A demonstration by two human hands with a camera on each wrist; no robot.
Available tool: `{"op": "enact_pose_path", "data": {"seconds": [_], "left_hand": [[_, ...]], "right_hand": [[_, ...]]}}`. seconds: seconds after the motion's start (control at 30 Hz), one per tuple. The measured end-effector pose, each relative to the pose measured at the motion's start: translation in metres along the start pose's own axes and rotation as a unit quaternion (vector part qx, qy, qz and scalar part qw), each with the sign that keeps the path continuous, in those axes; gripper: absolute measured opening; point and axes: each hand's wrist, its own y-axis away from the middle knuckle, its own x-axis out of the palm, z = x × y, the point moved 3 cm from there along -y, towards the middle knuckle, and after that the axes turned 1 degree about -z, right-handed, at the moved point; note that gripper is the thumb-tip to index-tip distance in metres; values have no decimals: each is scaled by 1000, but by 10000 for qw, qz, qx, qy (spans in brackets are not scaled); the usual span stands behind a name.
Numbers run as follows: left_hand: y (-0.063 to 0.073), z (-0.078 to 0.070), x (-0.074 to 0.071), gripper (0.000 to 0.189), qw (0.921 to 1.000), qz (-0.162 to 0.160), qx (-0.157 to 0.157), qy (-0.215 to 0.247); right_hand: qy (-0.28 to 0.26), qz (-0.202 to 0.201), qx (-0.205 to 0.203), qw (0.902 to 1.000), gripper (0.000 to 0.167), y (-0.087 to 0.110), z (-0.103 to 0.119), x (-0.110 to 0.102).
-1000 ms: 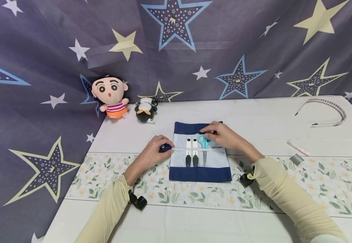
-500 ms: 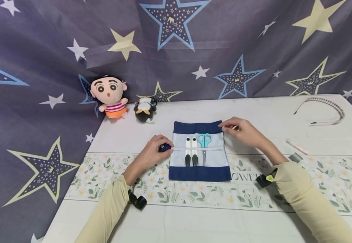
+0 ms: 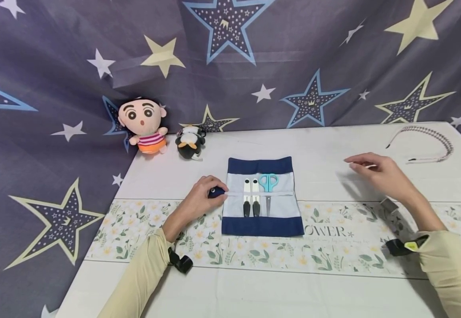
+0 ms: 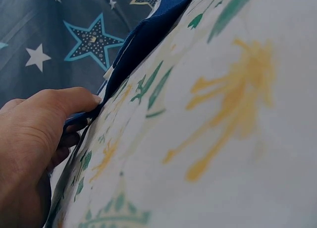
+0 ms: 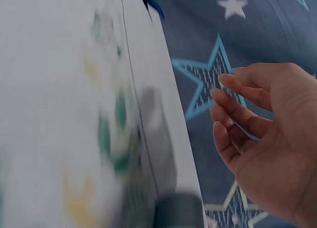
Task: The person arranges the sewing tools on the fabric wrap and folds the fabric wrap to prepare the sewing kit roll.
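The flat, rectangular navy-and-pale-blue cloth tool roll lies on the white, flower-printed desk between the two hands, its long axis running away from the person. The left hand is nearer—it pinches the small dark navy tab at the roll's left edge—while the right hand hangs well apart to the right, fingers loosely bent, holding nothing visible. From the tab, a thin white strap crosses over two slim white tools with black tips and the turquoise-handled metal scissors, whose blades point toward the person. The left fingers cover part of the tab, and its fastening is hard to make out. A small grey object near the right wrist cannot be identified; the right wrist view catches only a blurred navy corner.
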Motion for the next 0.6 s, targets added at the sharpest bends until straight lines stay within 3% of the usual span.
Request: {"op": "enact_pose_path", "data": {"seconds": [0.3,0.6], "left_hand": [[0,-1,0,15,10000,-15,33,-5],[0,-2,0,15,10000,-34,27,11]], "right_hand": [[244,-159,514,9983,31,34,-34,-32],[723,-231,843,9936,35,53,-51,-43]]}}
